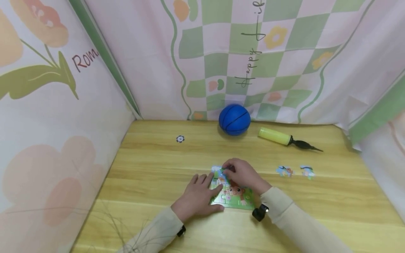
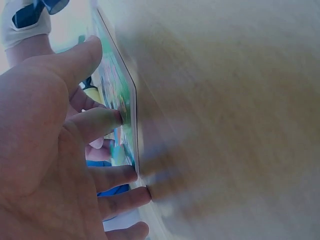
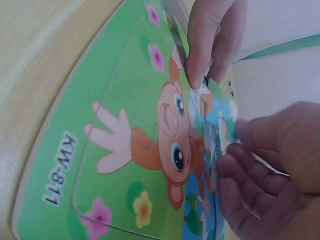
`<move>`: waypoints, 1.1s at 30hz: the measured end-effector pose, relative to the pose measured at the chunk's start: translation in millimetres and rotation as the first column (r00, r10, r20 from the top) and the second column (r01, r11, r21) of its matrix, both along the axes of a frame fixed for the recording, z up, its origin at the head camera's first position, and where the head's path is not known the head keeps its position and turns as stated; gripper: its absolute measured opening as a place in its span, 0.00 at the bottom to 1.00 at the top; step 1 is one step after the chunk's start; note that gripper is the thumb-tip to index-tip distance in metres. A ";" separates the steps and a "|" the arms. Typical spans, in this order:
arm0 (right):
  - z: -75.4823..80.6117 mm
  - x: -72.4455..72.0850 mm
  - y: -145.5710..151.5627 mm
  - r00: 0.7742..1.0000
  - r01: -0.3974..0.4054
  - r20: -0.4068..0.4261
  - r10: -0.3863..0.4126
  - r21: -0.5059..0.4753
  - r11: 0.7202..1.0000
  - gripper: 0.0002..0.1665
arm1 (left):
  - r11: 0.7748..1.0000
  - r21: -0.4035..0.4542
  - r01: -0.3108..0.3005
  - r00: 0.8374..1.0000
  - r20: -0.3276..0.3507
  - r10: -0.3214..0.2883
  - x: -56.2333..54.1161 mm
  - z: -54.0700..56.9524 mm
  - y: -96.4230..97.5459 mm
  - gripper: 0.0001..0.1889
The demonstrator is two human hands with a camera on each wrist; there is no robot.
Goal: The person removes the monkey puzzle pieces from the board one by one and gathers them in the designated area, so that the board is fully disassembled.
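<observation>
A jigsaw puzzle (image 1: 235, 203) with a monkey picture, green border and "KW-811" lettering lies flat on the wooden table. My left hand (image 1: 197, 195) rests at its left side with fingers spread; in the left wrist view, fingertips (image 2: 117, 118) touch the board. Over the upper part, my right hand (image 1: 243, 174) pinches a blue-and-green puzzle piece (image 3: 227, 115) between thumb and fingers. That piece is tilted above the picture in the right wrist view; whether its lower edge touches the board I cannot tell. The right hand hides part of the puzzle's top.
Two loose puzzle pieces, one (image 1: 284, 171) beside the other (image 1: 307, 171), lie right of the puzzle. Farther back are a blue ball (image 1: 234, 119), a yellow hand pump (image 1: 278, 137) with a black nozzle, and a small round disc (image 1: 180, 139). Printed curtains border the table.
</observation>
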State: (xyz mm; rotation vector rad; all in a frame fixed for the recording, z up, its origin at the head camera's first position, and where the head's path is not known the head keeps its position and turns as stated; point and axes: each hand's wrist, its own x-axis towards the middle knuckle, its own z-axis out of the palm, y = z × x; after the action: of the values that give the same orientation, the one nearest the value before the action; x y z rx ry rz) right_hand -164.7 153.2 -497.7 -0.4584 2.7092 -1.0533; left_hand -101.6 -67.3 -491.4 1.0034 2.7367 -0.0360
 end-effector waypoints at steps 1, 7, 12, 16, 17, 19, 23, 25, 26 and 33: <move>-0.1 -0.2 0.7 1.000 0.015 0.018 -0.015 -0.021 1.000 0.08 | 1.000 0.002 0.000 1.000 0.001 0.000 -0.1 -0.5 0.3 0.42; 5.2 -4.3 13.7 0.982 0.097 0.176 -0.062 -0.195 0.976 0.08 | 1.000 0.001 0.002 1.000 0.007 -0.002 -0.3 -2.3 0.7 0.42; 23.4 -10.9 60.3 0.972 0.132 0.217 -0.087 -0.201 0.971 0.15 | 1.000 0.006 0.007 1.000 -0.001 -0.007 -0.6 -3.6 1.4 0.42; 33.0 -13.9 109.9 0.967 0.125 0.239 -0.087 -0.149 0.981 0.19 | 1.000 0.000 0.004 1.000 0.001 -0.004 0.0 -3.6 0.8 0.42; 34.2 -13.9 121.0 0.966 0.116 0.248 -0.077 -0.146 0.982 0.19 | 1.000 0.000 0.004 1.000 0.003 -0.004 0.1 -3.5 0.5 0.42; 34.5 -14.1 139.0 0.956 0.109 0.287 -0.062 -0.151 0.982 0.18 | 1.000 0.004 0.003 1.000 0.006 -0.003 0.3 -3.3 0.0 0.42; 30.4 -14.8 155.7 0.931 0.123 0.363 -0.041 -0.206 0.971 0.17 | 1.000 0.012 0.004 1.000 0.006 -0.004 0.4 -3.7 -1.6 0.42; 27.2 -15.7 157.0 0.924 0.137 0.379 -0.045 -0.220 0.966 0.16 | 1.000 0.017 0.006 1.000 0.007 -0.006 0.6 -3.7 -2.1 0.42; 26.0 -15.8 156.7 0.923 0.144 0.381 -0.050 -0.222 0.964 0.16 | 1.000 0.018 0.007 1.000 0.005 -0.007 0.7 -3.5 -2.1 0.42; 20.2 -16.2 153.1 0.935 0.144 0.345 -0.078 -0.167 0.975 0.13 | 1.000 0.015 0.010 1.000 -0.004 -0.010 1.8 -1.8 -0.7 0.41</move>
State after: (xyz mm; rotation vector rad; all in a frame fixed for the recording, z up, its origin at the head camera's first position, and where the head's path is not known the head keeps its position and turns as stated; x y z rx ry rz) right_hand -180.9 306.3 -477.5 -0.1344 2.3661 -1.2959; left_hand -99.9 -68.0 -493.3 1.0227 2.7395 -0.0185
